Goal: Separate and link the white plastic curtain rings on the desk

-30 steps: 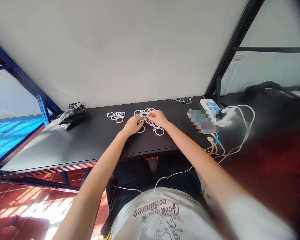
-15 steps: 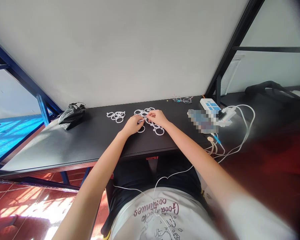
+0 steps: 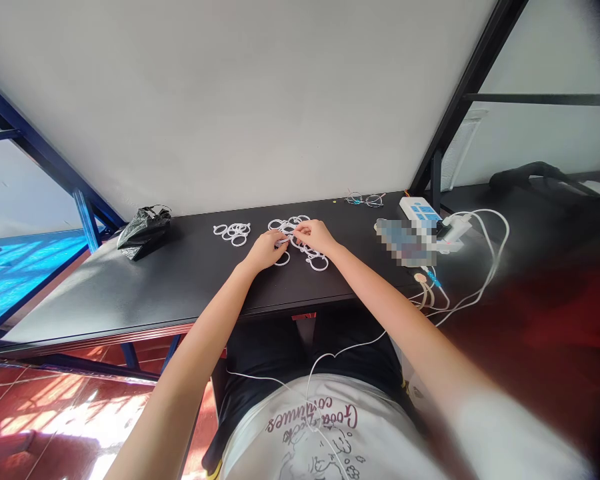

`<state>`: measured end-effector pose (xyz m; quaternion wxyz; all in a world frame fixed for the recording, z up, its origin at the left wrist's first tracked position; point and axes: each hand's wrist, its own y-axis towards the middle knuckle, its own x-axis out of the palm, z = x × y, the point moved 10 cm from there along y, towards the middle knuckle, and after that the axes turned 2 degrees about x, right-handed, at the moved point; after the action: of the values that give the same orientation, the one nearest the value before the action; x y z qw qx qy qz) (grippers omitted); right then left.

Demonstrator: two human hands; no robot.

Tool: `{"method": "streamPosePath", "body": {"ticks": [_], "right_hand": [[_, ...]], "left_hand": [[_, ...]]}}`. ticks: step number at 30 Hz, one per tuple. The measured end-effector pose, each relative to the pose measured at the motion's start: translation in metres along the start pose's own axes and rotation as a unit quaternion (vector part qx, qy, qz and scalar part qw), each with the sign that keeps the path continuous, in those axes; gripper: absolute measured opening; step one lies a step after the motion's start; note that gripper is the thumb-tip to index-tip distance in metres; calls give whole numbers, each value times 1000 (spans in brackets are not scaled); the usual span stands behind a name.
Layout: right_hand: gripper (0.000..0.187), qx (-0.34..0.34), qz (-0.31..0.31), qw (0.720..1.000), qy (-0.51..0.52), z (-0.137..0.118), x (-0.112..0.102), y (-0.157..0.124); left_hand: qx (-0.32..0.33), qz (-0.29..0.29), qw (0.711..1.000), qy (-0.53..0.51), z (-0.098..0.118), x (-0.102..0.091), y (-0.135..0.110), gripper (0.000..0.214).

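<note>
My left hand (image 3: 267,249) is closed in a pinch on a white ring at the edge of a heap of white rings (image 3: 320,269) on the black table. Close on its right, my right hand (image 3: 316,235) also pinches a white ring of that heap, its fingertips nearly meeting the left ones. The rings look like curtain rings with small eyelets, though my fingers cover the parts between them. One ring (image 3: 283,264) shows below my left fingers. A smaller cluster of white rings (image 3: 239,245) lies apart, to the left.
A crumpled black plastic bag (image 3: 147,230) sits at the table's left end. Eyeglasses (image 3: 365,199) lie near the wall. On the right are a blurred-out flat object (image 3: 407,242), a power strip (image 3: 420,210) with plugs, and white cables (image 3: 497,257). Another cable crosses my lap.
</note>
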<state>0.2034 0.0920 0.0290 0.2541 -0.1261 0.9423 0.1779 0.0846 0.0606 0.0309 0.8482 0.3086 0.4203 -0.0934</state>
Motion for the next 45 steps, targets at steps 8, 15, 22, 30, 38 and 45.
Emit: {"method": "streamPosePath", "body": {"ticks": [8, 15, 22, 30, 38, 45], "right_hand": [[14, 0, 0, 1000, -2, 1, 0, 0], [14, 1, 0, 1000, -1, 1, 0, 0], [14, 5, 1, 1000, -1, 1, 0, -1], [14, 0, -1, 1000, -2, 0, 0, -1], [14, -5, 1, 1000, -3, 0, 0, -1], [15, -1, 2, 1000, -7, 0, -1, 0]], "left_hand": [[-1, -3, 1000, 5, 1, 0, 0, 22], [-4, -2, 1000, 4, -1, 0, 0, 22], [1, -2, 1000, 4, -1, 1, 0, 22], [-7, -7, 1000, -2, 1, 0, 0, 23], [-4, -5, 1000, 4, 1, 0, 0, 21], [-11, -12, 1000, 13, 0, 1, 0, 19]]}}
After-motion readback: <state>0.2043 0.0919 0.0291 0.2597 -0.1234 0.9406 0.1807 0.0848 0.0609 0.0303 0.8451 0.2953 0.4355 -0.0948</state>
